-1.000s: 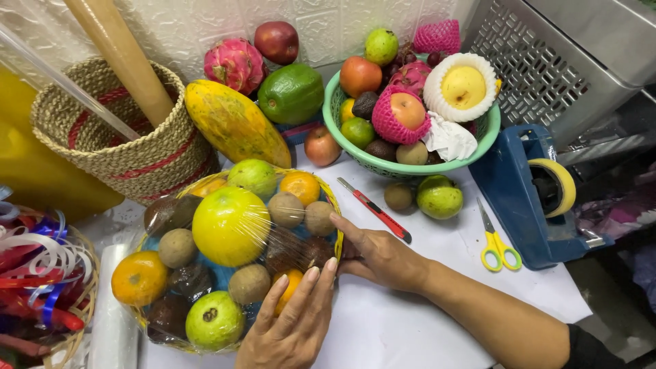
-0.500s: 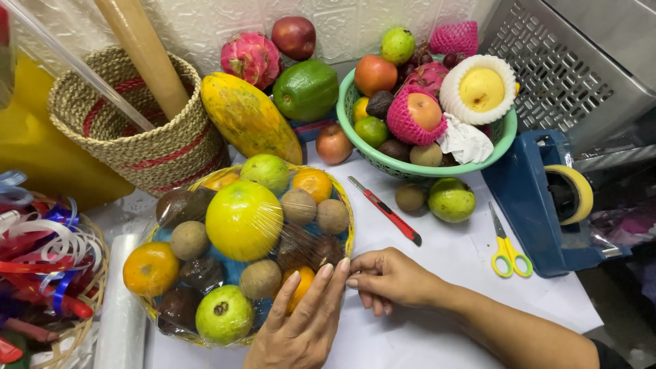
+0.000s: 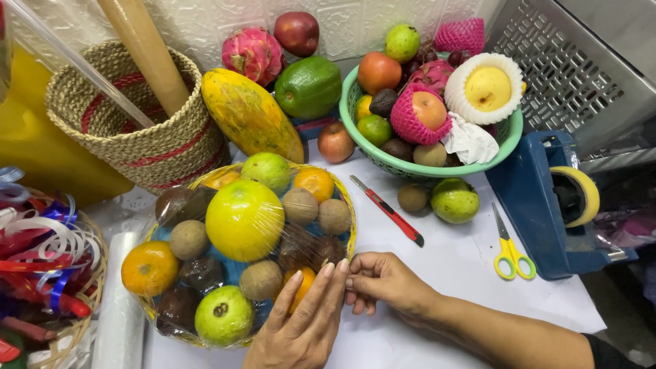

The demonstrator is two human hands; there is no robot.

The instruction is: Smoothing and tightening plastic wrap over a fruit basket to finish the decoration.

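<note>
Left grip (image 3: 301, 321) flat, open on wrapped fruit basket (image 3: 171, 326); right grip (image 3: 379, 280) pinches its film.

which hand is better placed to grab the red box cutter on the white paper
Right hand, probably: it rests on the white paper just below the red box cutter, while the left hand lies flat on the wrapped fruit basket.
</note>
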